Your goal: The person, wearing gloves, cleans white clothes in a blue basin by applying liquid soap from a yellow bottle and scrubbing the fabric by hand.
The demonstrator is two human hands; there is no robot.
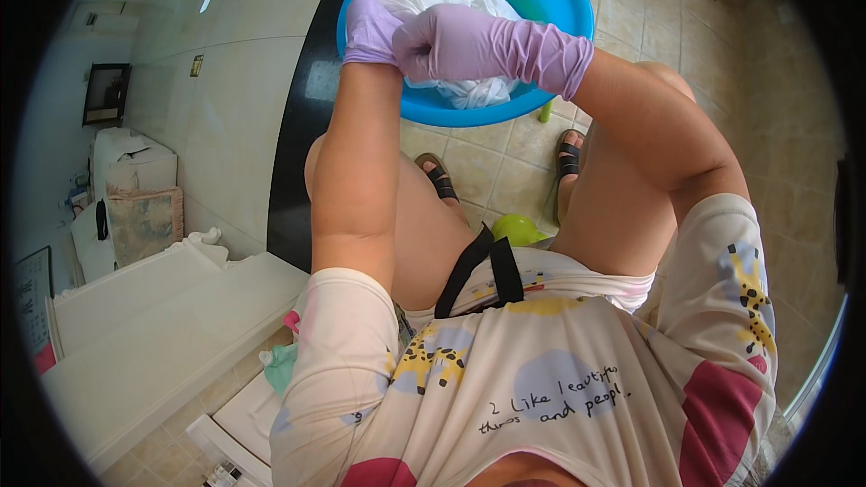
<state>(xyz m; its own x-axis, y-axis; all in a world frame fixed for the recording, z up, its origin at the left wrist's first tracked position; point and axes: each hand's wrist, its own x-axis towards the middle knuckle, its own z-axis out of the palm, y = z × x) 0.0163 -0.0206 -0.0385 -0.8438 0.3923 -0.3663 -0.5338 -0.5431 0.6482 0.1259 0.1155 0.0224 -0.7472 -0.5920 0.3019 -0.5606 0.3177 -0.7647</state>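
Thin purple gloves cover both hands. My left hand (372, 25) is over the left side of a blue basin (492, 115), beside a bunched white cloth (474, 95). Its fingers point away and are hidden, so its grip does not show. My right hand (451, 43) reaches across above the cloth. Its fingers are curled closed against the inner wrist of my left hand, at the edge of the left glove's cuff (368, 59). Wrinkles gather in the right glove around my wrist. Part of the cloth lies behind the right hand and part shows below it.
The basin is between my knees, above a tiled floor (474, 149). A glossy black strip (298, 180) runs along my left, next to a pale surface. A round green object (517, 230) shows between my legs. White furniture (171, 316) is at the lower left.
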